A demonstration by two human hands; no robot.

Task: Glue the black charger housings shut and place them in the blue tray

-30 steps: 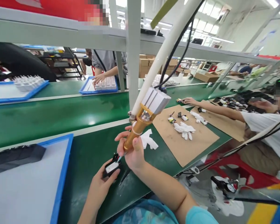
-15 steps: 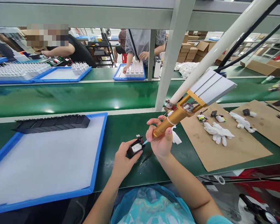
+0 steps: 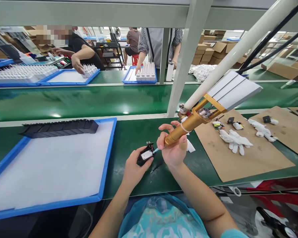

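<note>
In my left hand (image 3: 134,167) is a small black plastic housing (image 3: 140,160), pinched between thumb and fingers just above the green bench. A white block and some red wiring show inside the housing. My right hand (image 3: 174,152) is wrapped round the lower end of a gold dispensing gun (image 3: 181,131), which hangs at a slant from a white arm. Its light-blue nozzle (image 3: 156,150) points into the right side of the housing; whether it touches cannot be made out. A dark pointed tool, like tweezers, (image 3: 157,166) lies on the bench below.
At left, a blue-rimmed tray (image 3: 104,158) carries a row of black housings (image 3: 62,129). Brown cardboard (image 3: 213,162) at right holds white gloves (image 3: 234,142) and small electronic parts. A grey post (image 3: 178,72) rises behind the gun. Co-workers work across the green belt (image 3: 89,102).
The view has shifted slightly. Both my hands keep nearly the same pose, with the nozzle still at the housing. Across the belt, a co-worker's hand has reached to the white pieces in a tray.
</note>
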